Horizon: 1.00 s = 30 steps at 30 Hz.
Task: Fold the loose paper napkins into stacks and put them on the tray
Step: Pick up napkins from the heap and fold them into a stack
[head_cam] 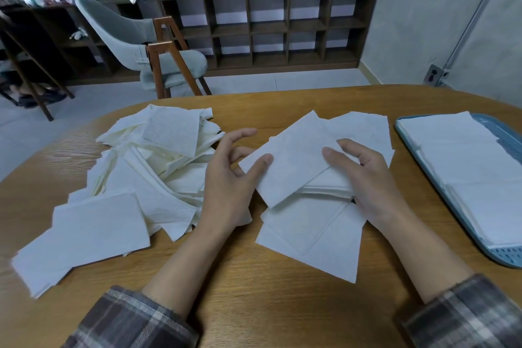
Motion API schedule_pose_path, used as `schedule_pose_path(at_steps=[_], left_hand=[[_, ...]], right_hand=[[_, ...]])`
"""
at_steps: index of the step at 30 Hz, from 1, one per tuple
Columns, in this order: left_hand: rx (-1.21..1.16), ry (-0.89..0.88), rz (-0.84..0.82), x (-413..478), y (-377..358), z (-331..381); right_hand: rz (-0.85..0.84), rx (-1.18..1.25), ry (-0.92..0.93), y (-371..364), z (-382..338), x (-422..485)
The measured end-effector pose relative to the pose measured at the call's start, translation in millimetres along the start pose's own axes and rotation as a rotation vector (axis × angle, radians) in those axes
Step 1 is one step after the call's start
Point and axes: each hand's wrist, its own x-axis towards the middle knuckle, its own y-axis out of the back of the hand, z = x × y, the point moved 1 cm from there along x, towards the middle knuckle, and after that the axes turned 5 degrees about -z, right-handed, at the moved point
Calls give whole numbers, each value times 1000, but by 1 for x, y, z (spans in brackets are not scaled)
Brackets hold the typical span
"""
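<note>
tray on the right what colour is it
Light blue tray, seen in the head view.

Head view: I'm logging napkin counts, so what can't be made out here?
In the head view:
the tray: right part cut off by the frame edge; its napkin count unknown.
the napkin stack: the right hand covers its end; sheets too thin to count.
the loose pile: lower sheets buried; left corner blurred.
the left hand: the top napkin hides whether its fingers lie under it.
</note>
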Motion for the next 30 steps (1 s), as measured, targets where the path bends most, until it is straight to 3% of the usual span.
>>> schedule_pose_path(at_steps=[3, 6, 14, 26, 30], left_hand=[[-7, 6, 13, 2, 5, 1], [-14, 26, -78, 4, 7, 3], [-17, 88, -180, 6, 11, 3], [74, 75, -83, 5, 10, -5], [133, 95, -31, 5, 4, -5]], right_hand=[[-86, 62, -70, -3, -2, -2], [-142, 122, -120, -7, -5, -3], [-159, 104, -133, -9, -7, -3], [-151, -20, -61, -12, -5, -3], [-131, 74, -13, -11, -9, -3]])
